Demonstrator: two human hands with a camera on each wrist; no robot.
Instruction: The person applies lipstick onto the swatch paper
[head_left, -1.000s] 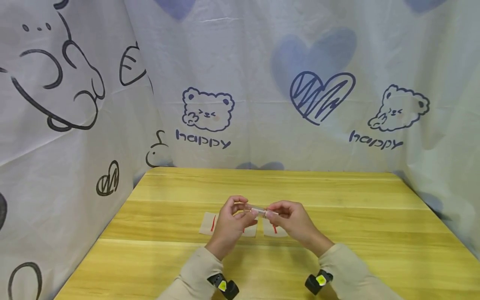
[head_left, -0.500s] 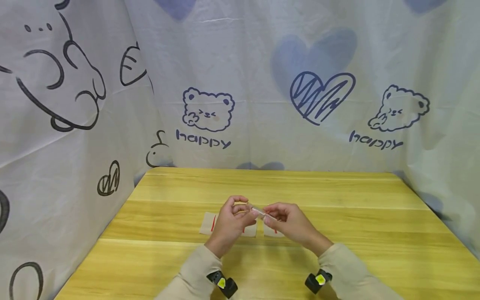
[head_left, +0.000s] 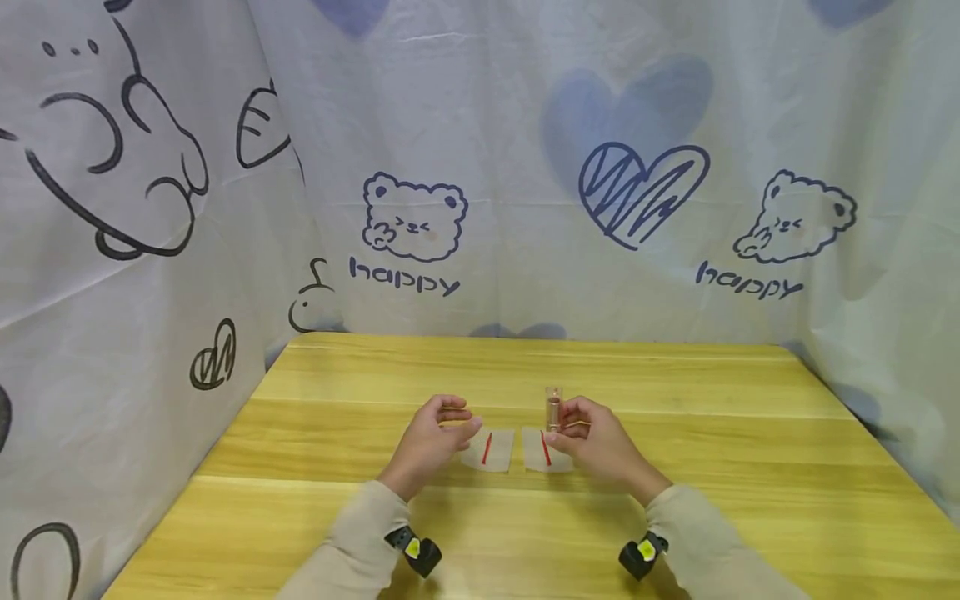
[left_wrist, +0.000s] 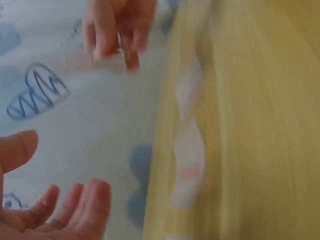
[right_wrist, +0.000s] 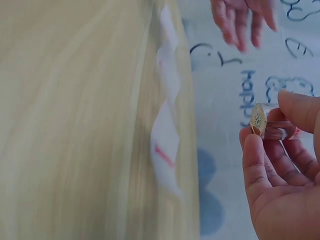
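Note:
My right hand [head_left: 602, 442] holds a small clear tube [head_left: 554, 407] upright between thumb and fingers, above the right paper. In the right wrist view the tube's round gold-toned end [right_wrist: 258, 120] carries fine dark print, and its middle looks shiny. The tube's exact kind is unclear. My left hand [head_left: 429, 443] holds nothing; its fingers lie loosely bent with the thumb apart, left of the tube. Below the hands lie a right paper [head_left: 534, 457] and a middle paper [head_left: 501, 458], each with a red stroke. A third paper, at the left, is hidden behind my left hand.
The papers lie on a yellow wood-grain table [head_left: 360, 533]. White cloth [head_left: 517, 250] with printed hearts and bears hangs behind the table and at both sides. Each sleeve has a black strapped device near the wrist, such as the left one [head_left: 420, 554].
Both hands held the tube slantwise between them. My left hand has let go and moved left; my right hand has turned the tube upright and shifted slightly right.

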